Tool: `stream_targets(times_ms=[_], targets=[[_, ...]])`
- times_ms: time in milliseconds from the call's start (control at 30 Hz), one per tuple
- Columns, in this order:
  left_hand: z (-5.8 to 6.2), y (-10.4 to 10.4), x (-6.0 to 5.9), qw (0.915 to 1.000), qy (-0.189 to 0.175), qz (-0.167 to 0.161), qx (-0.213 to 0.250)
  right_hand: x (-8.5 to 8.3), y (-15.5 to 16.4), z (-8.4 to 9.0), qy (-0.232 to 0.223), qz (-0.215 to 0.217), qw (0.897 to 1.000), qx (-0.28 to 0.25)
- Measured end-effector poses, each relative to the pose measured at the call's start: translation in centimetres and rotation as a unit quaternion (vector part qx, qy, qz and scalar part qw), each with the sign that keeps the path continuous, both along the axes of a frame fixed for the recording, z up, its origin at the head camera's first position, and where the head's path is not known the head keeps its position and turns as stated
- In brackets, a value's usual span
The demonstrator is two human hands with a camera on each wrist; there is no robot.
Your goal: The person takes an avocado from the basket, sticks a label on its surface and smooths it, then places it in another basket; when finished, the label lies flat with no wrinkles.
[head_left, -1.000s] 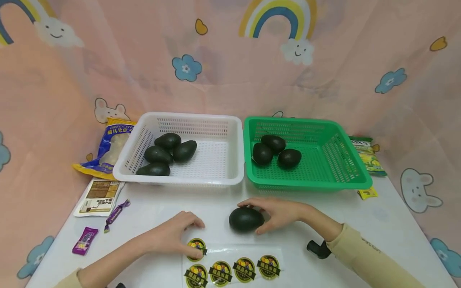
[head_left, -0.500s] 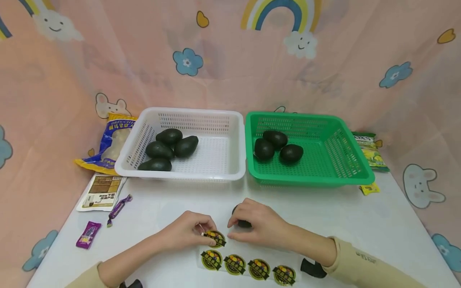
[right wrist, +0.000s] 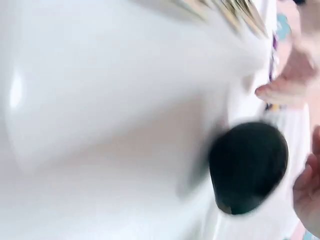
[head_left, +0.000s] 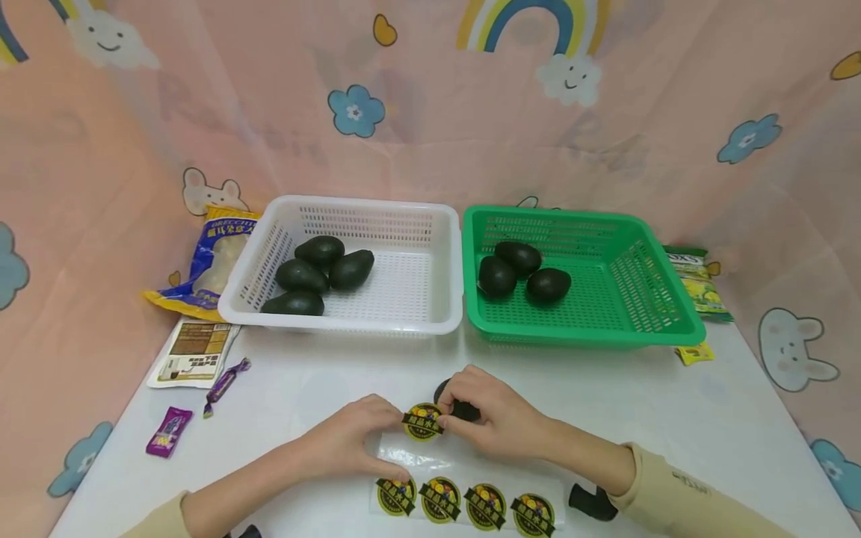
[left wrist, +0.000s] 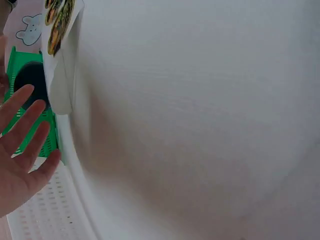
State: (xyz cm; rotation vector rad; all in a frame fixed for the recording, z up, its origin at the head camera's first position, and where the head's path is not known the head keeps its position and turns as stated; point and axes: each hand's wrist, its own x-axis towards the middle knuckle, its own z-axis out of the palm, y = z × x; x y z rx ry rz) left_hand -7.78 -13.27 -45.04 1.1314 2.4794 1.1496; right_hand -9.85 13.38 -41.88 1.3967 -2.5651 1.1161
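Head view, lower centre: right hand (head_left: pixel 494 422) pinches a round yellow-black sticker (head_left: pixel 422 421) beside the dark avocado (head_left: pixel 457 403); left hand (head_left: pixel 356 441), fingers flat, presses the clear sticker sheet (head_left: pixel 464 499).

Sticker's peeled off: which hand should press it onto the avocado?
Right, probably. The right hand pinches the round yellow-and-black sticker beside the dark avocado. The left hand lies flat on the clear backing sheet.

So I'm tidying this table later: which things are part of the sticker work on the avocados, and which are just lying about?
In use:
- round sticker, pinched by the right hand
- sticker sheet, pressed by the left hand
- avocado under the right hand
- white basket and green basket, both holding avocados

Lying about:
- blue snack bag
- brown packet
- purple candies
- green packet
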Motion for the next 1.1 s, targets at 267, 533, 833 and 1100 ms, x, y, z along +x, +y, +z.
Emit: stream_targets(times_ms=[267, 533, 833, 1100], targets=[[2.5, 2.9, -1.0, 0.9794, -0.108, 0.111, 0.13, -0.5, 2.3, 1.8, -0.129, -0.058, 0.989, 0.03], [1.9, 6.3, -2.1, 0.9754, -0.116, 0.163, 0.093, -1.2, 4.2, 0.4, -0.225, -0.199, 0.953, 0.032], [0.2, 6.7, -2.5, 0.9813, -0.01, 0.19, 0.032, -1.7, 4.1, -1.7, -0.117, -0.218, 0.969, 0.025], [-0.1, 6.9, -3.1, 0.9774, 0.183, 0.106, 0.011, -2.5, 4.8, -2.9, 0.009, -0.079, 0.996, -0.035]])
